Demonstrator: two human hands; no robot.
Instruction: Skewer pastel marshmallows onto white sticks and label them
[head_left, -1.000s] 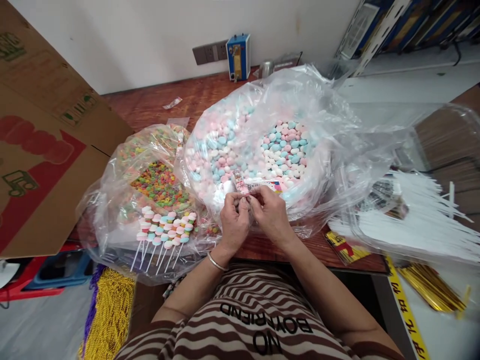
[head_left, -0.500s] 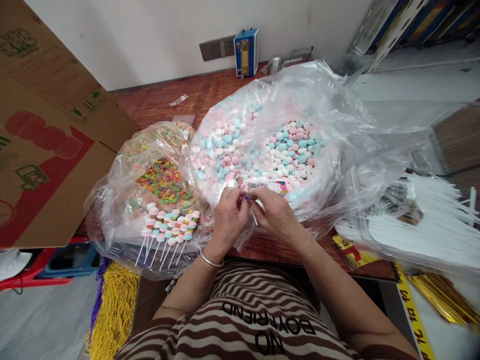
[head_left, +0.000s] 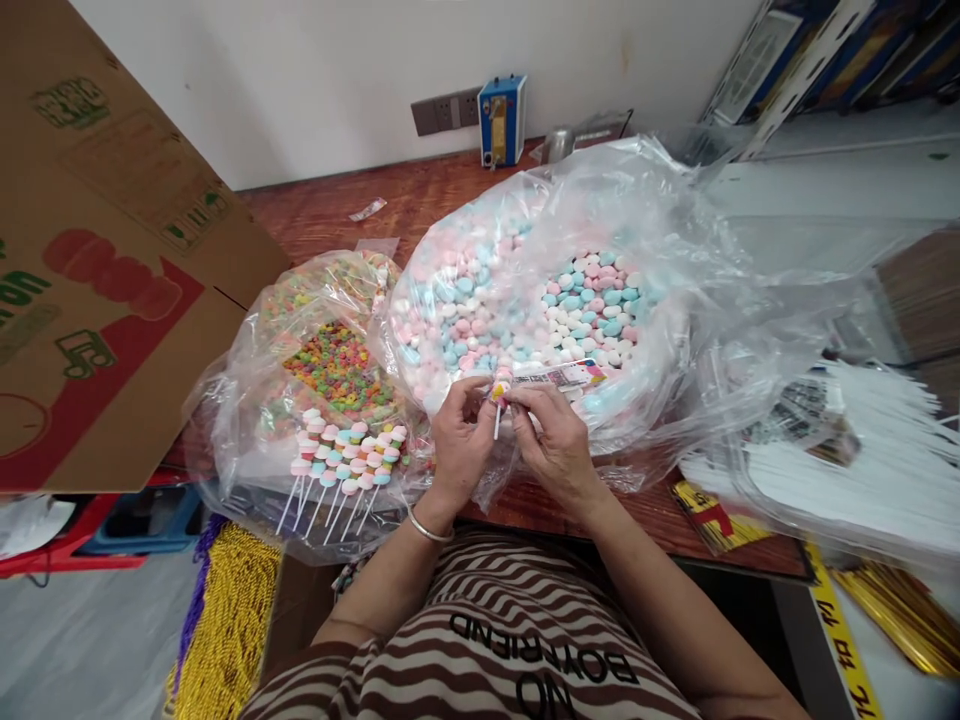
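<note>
Between my two hands is a marshmallow lollipop (head_left: 500, 388), its white stick pointing down toward me and a yellow patch near its base. My left hand (head_left: 463, 445) pinches it from the left. From the other side, the fingers of my right hand (head_left: 553, 440) close on the same spot. Behind them, a printed plastic wrapper (head_left: 566, 375) lies on a big clear bag of pink, blue and white marshmallows (head_left: 592, 300). To the left, several finished marshmallow lollipops (head_left: 349, 455) rest in a row on a clear bag of colourful small candies (head_left: 334, 365).
A large cardboard box (head_left: 112, 250) stands at the left. White sticks (head_left: 870, 440) lie in a clear bag at the right, near gold twist ties (head_left: 900, 615). A blue device (head_left: 502, 120) stands by the wall. Yellow fringe (head_left: 229, 620) hangs below the table edge.
The lollipop between my hands has turned more upright, and its stick now points nearly straight down. My right hand's fingers have shifted on it. The whole view has moved slightly.
</note>
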